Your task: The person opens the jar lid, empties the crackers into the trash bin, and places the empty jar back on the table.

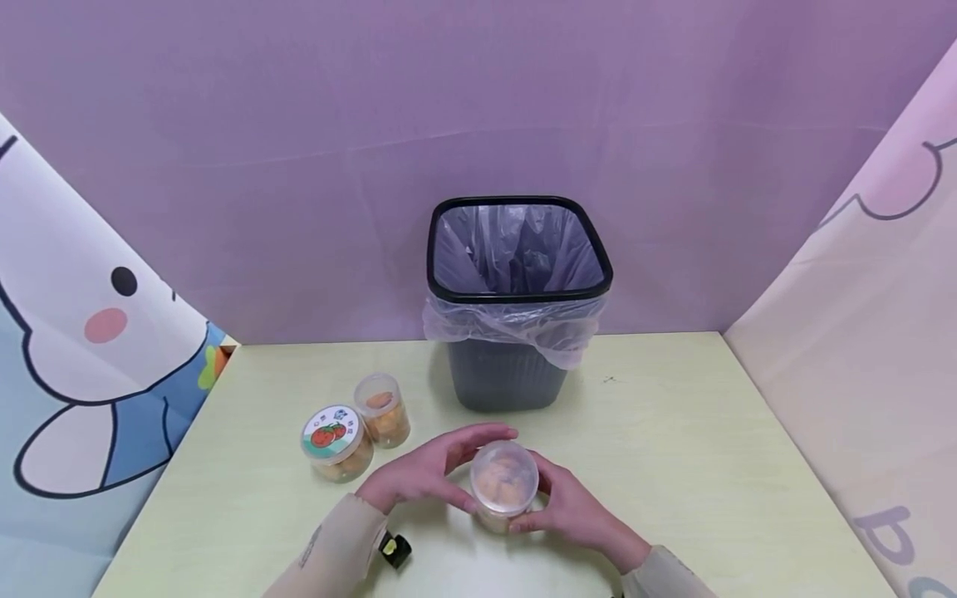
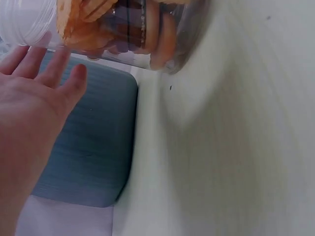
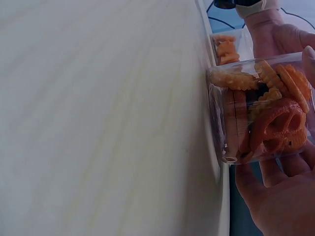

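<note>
A clear plastic jar (image 1: 503,490) with a translucent lid (image 1: 504,477) stands before me between both hands. Orange crinkle-cut pieces and a red lotus-root-like slice (image 3: 278,125) fill it. My right hand (image 1: 576,511) grips the jar's right side, thumb in front, fingers behind. My left hand (image 1: 434,469) reaches round the left side: its thumb touches the jar, and its fingers (image 2: 47,71) lie behind the lid in the left wrist view. Its palm stays apart from the jar. Whether the jar's base touches the table cannot be told.
Two more jars stand to the left: a squat one with a tomato-printed lid (image 1: 336,440) and a taller clear one (image 1: 383,411). A dark bin (image 1: 508,374) with a translucent liner stands against the purple backdrop (image 1: 299,208). The pale table (image 1: 673,465) has curtains on both sides.
</note>
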Tool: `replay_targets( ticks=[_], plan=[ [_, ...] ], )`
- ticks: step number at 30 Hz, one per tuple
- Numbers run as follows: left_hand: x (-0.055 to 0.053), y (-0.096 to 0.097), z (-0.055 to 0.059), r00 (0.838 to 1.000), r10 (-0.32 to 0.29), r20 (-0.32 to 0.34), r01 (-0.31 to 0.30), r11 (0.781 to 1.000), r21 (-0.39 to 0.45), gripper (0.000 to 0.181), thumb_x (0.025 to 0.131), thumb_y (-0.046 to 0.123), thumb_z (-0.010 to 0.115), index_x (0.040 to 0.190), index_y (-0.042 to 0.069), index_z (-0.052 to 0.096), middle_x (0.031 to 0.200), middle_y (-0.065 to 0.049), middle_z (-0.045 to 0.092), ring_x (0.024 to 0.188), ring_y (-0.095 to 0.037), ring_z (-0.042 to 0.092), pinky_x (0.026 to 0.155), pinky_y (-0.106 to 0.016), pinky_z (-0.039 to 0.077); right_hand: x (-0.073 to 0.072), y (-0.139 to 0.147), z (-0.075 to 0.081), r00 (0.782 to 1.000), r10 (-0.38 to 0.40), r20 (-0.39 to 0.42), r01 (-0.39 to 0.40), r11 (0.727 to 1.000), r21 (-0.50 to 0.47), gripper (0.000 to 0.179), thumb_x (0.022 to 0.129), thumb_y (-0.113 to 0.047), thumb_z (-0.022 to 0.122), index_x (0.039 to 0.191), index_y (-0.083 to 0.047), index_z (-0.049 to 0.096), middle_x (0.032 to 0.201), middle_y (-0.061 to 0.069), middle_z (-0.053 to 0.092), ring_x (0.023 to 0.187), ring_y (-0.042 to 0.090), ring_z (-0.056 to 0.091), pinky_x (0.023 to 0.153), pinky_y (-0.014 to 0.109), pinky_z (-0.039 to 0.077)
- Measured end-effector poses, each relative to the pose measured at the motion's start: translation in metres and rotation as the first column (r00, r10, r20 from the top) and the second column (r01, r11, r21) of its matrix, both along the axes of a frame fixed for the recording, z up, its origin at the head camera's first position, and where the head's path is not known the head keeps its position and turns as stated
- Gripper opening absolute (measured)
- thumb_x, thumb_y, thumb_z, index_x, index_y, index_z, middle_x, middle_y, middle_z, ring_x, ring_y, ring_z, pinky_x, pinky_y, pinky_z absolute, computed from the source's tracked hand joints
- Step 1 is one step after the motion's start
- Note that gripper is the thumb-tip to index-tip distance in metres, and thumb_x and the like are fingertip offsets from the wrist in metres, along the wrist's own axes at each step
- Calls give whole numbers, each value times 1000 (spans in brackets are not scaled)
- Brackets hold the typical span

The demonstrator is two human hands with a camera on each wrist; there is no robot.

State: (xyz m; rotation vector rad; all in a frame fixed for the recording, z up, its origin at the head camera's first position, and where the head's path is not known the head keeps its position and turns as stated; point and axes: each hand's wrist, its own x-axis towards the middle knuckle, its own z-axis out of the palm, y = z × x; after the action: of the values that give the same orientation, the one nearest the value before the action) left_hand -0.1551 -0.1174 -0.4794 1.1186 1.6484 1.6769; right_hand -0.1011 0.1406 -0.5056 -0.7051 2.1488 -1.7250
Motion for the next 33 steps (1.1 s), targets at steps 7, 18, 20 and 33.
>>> replay_targets(
  ticks=[7, 18, 20, 33],
  plan=[
    [-4, 4, 0, 998, -53, 47, 53, 999, -9, 89, 77, 16, 86, 152, 12, 39, 155, -7, 41, 144, -31, 31, 118, -42, 21, -1, 0, -1, 1000, 6, -1, -6, 1000, -4, 85, 70, -21, 91, 144, -18, 49, 135, -4, 58, 124, 21, 54, 105, 33, 41],
    [9, 6, 0, 993, 96, 74, -93, 995, -45, 85, 73, 21, 90, 147, 19, 48, 148, -3, 50, 140, -26, 39, 116, -39, 26, -1, 0, -2, 1000, 4, 14, -5, 1000, 4, 84, 71, -18, 91, 143, -21, 49, 136, -5, 58, 125, 21, 53, 105, 32, 41],
    [13, 7, 0, 989, 130, 70, -128, 991, -36, 84, 73, 24, 90, 146, 19, 49, 147, -3, 50, 138, -27, 41, 115, -41, 27, -1, 1, -2, 1000, -1, 8, 1, 1000, 9, 85, 70, -19, 92, 143, -20, 50, 136, -6, 58, 125, 21, 54, 105, 32, 41],
    [47, 16, 4, 927, 371, 55, -371, 929, -15, 84, 73, 4, 87, 147, 13, 46, 147, -6, 50, 138, -30, 42, 114, -43, 30, 0, 0, 1, 1000, -16, 22, 16, 1000, 13, 90, 68, -21, 93, 146, -19, 47, 138, -5, 57, 126, 22, 54, 105, 32, 41]
  ],
)
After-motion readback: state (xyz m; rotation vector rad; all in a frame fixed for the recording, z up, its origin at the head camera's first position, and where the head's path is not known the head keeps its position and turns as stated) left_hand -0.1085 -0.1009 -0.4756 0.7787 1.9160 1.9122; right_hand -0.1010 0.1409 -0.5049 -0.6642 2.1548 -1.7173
